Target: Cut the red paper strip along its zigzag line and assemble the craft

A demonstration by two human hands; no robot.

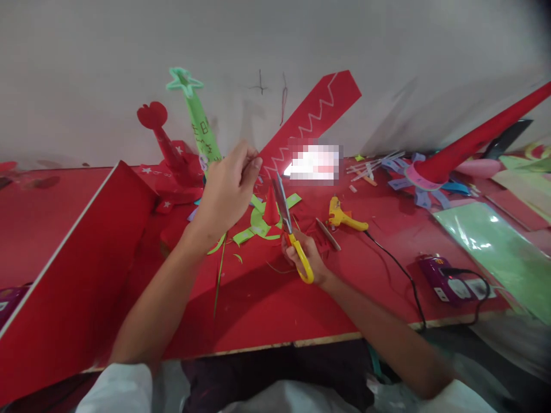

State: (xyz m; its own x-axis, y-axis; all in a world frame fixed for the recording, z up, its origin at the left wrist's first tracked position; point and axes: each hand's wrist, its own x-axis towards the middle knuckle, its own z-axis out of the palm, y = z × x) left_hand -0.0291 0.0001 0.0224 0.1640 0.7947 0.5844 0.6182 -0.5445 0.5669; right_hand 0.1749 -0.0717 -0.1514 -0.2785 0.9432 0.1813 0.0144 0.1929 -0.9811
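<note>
My left hand point(235, 186) pinches the lower end of a red strip point(316, 109) of foam or paper, which slants up to the right and carries a pale zigzag line. In my right hand point(307, 255) is a pair of scissors point(301, 258) with yellow handles. Its blades point up and meet the strip's lower edge, close to my left fingers. Behind the blades a small red cone point(271, 207) stands on a green piece with flaps point(257, 221). How far apart the blades are is hard to see.
A yellow glue gun point(346, 217) lies to the right, its cord running to a purple power strip point(447, 281). Green and red decorated cones point(202, 129) stand at the back left. A red panel point(73, 275) rises at left. Green sheets point(495, 241) lie right.
</note>
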